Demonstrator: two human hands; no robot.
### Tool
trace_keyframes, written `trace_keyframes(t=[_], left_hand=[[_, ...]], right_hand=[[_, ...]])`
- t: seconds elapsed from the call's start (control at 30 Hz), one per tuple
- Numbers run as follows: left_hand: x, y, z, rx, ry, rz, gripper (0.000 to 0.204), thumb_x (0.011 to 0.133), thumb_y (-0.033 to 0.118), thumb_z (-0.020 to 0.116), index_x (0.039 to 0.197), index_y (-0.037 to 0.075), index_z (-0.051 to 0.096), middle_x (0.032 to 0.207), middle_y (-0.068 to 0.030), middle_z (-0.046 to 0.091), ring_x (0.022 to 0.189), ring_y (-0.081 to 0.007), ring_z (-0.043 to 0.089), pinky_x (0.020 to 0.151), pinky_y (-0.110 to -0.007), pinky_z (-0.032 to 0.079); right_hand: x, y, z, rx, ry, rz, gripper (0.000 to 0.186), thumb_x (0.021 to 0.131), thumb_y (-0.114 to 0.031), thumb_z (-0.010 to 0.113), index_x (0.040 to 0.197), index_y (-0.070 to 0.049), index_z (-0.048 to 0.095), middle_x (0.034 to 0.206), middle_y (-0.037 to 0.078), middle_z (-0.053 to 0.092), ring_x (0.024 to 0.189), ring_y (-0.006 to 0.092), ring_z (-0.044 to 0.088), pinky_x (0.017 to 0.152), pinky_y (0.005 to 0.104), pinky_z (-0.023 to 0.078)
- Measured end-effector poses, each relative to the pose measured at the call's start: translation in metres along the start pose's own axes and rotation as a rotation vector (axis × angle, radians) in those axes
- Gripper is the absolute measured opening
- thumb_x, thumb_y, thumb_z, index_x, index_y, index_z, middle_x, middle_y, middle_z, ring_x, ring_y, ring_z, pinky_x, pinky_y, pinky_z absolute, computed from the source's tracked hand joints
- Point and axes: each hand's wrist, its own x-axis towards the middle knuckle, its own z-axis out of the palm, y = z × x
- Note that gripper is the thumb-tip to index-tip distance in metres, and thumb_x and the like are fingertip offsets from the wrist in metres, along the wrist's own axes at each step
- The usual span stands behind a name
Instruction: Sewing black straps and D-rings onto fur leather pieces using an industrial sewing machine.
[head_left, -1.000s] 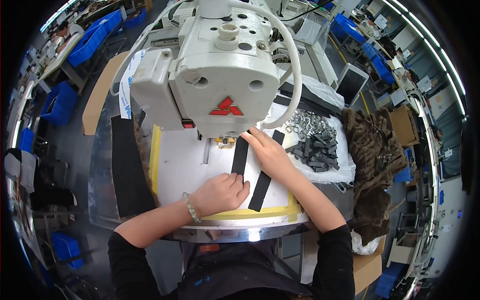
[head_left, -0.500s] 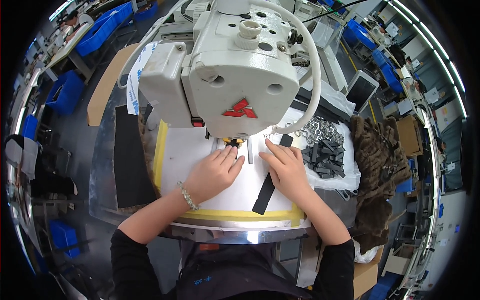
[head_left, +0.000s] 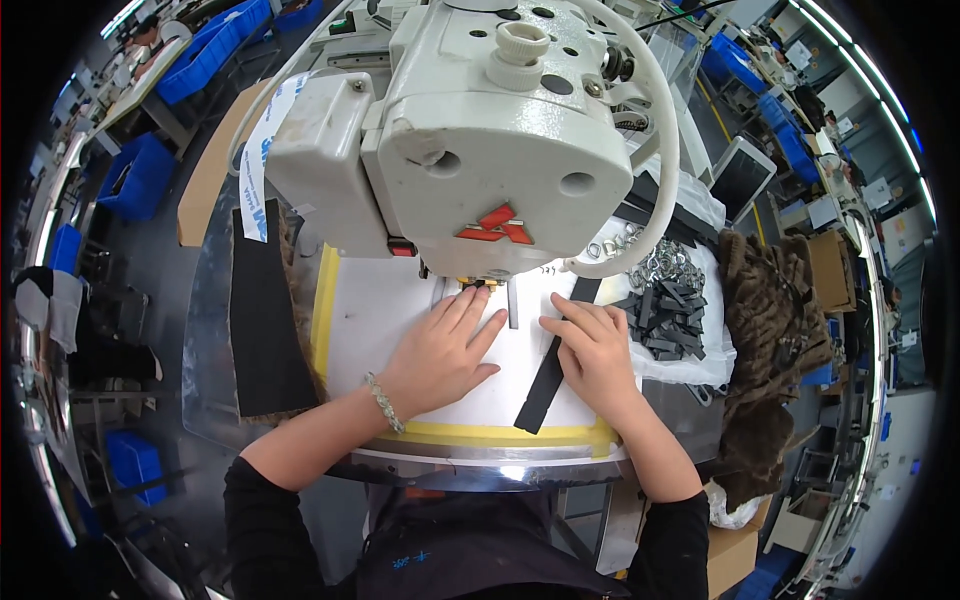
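Observation:
A large white industrial sewing machine (head_left: 480,140) hangs over a white work plate edged with yellow tape (head_left: 360,320). My left hand (head_left: 440,355) lies flat on the plate just below the needle area, fingers spread toward a small dark strip (head_left: 513,305) under the machine head. My right hand (head_left: 595,355) rests palm down beside it, fingers on the plate, touching a long black strap (head_left: 548,380) that runs diagonally toward the table's front edge. Neither hand grips anything.
A pile of small dark strap pieces (head_left: 670,315) and metal rings (head_left: 665,265) lies on white plastic at the right. Brown patterned fabric (head_left: 775,340) hangs further right. A black panel (head_left: 262,320) lies at the left. Blue bins (head_left: 135,180) stand on the floor.
My head has moved closer to the machine. Both hands have slid up toward the needle area, and the right hand has come off the upper strap end to lie beside the left.

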Motion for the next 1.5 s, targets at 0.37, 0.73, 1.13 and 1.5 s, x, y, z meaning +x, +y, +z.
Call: trace_keyframes(t=[0.37, 0.73, 1.13, 1.5], left_hand=[[-0.001, 0.000, 0.003, -0.005, -0.024, -0.007, 0.062, 0.082, 0.037, 0.067, 0.132, 0.006, 0.051, 0.137, -0.0260, 0.044, 0.127, -0.0377, 0.043, 0.106, -0.044, 0.036], [-0.002, 0.001, 0.004, 0.005, -0.052, -0.010, 0.060, 0.086, 0.039, 0.062, 0.133, 0.003, 0.049, 0.140, -0.0278, 0.040, 0.131, -0.0379, 0.039, 0.110, -0.043, 0.031], [-0.003, 0.001, 0.005, -0.014, -0.033, -0.027, 0.062, 0.083, 0.036, 0.067, 0.134, 0.006, 0.049, 0.140, -0.0277, 0.040, 0.130, -0.0404, 0.040, 0.109, -0.046, 0.033], [-0.055, -0.077, -0.109, 0.298, 0.042, -0.427, 0.049, 0.068, -0.007, 0.053, 0.115, 0.005, 0.060, 0.103, -0.0139, 0.060, 0.098, -0.0330, 0.057, 0.085, -0.040, 0.046]], right_hand=[[-0.001, 0.000, -0.002, 0.012, -0.018, -0.033, 0.031, 0.071, 0.000, 0.066, 0.100, -0.011, 0.067, 0.116, 0.005, 0.065, 0.105, 0.0207, 0.059, 0.088, 0.0400, 0.037], [-0.004, -0.005, 0.000, 0.003, -0.078, -0.120, 0.018, 0.071, -0.006, 0.069, 0.088, -0.011, 0.068, 0.112, 0.003, 0.067, 0.100, 0.0177, 0.061, 0.086, 0.0393, 0.037], [-0.004, -0.007, -0.001, 0.013, -0.081, -0.110, 0.018, 0.070, -0.003, 0.067, 0.087, -0.011, 0.068, 0.110, 0.002, 0.069, 0.100, 0.0175, 0.062, 0.088, 0.0398, 0.035], [-0.008, -0.009, -0.006, -0.031, -0.101, -0.147, 0.021, 0.069, -0.003, 0.068, 0.088, -0.011, 0.066, 0.110, 0.002, 0.067, 0.107, 0.0201, 0.060, 0.091, 0.0438, 0.034]])
